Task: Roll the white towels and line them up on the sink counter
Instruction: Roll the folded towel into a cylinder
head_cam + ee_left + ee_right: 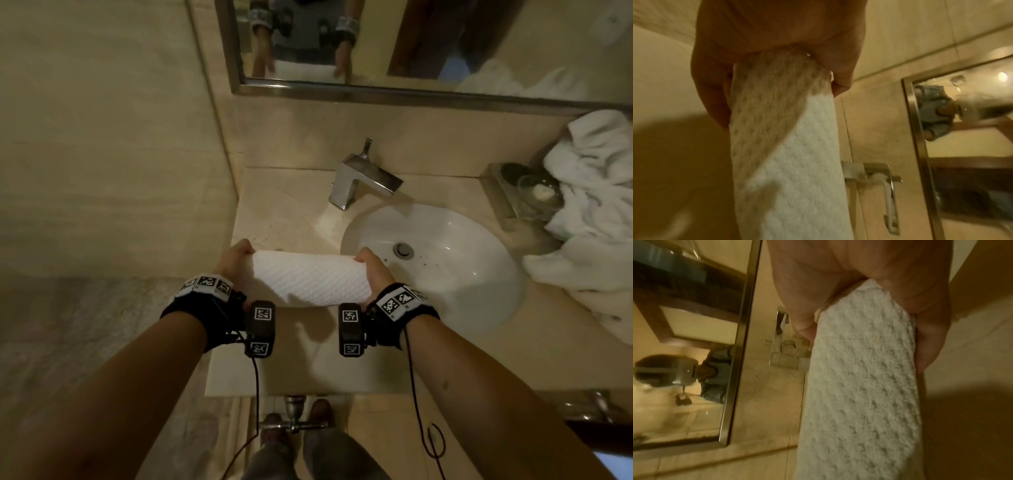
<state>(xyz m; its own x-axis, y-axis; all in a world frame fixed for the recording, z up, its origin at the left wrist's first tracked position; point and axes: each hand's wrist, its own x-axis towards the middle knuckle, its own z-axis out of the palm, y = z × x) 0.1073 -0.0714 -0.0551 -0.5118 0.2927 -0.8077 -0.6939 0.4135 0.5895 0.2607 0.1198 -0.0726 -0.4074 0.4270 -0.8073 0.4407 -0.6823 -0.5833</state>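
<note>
A rolled white towel [310,279] with a waffle texture lies crosswise at the front left of the beige sink counter [274,192], its right end at the basin's edge. My left hand [233,262] grips its left end and my right hand [371,274] grips its right end. In the left wrist view the rolled towel [785,146] runs away from my left hand [760,68], fingers curled round it. The right wrist view has the rolled towel [859,378] held the same way by my right hand [869,293].
A white oval basin [445,260] sits right of the towel, with a chrome faucet [359,181] behind it. A heap of loose white towels [589,212] and a tray with a glass dish [534,192] fill the right end. A mirror [411,44] hangs above.
</note>
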